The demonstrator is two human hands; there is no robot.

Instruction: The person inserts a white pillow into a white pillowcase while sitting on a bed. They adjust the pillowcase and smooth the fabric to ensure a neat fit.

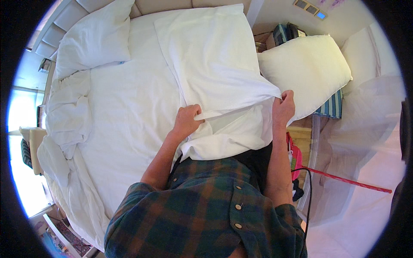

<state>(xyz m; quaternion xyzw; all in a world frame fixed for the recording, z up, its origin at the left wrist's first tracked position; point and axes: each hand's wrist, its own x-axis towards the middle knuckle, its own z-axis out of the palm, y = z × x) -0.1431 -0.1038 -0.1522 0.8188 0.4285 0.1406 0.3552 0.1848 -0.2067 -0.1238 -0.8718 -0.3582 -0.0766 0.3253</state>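
A white pillowcase [216, 54] lies spread across the bed in front of me, its mouth facing my body. My left hand [188, 120] pinches the upper layer near the left end of that mouth. At the right corner, my right hand [284, 106] grips the edge between thumb and fingers, lifting it slightly. The layers gape between my hands, and the lower fabric falls in folds against my waist. Just beyond my right hand rests a plump white pillow [306, 67] with bare corner seams, beside the bed.
Another white pillow [96, 38] leans near the padded headboard [164, 5]. Rumpled white bedding [69, 119] runs along the far left side of the white-sheeted bed [125, 119]. Blue striped fabric [330, 104] shows under the right pillow. A black cable [310, 190] hangs by my right arm.
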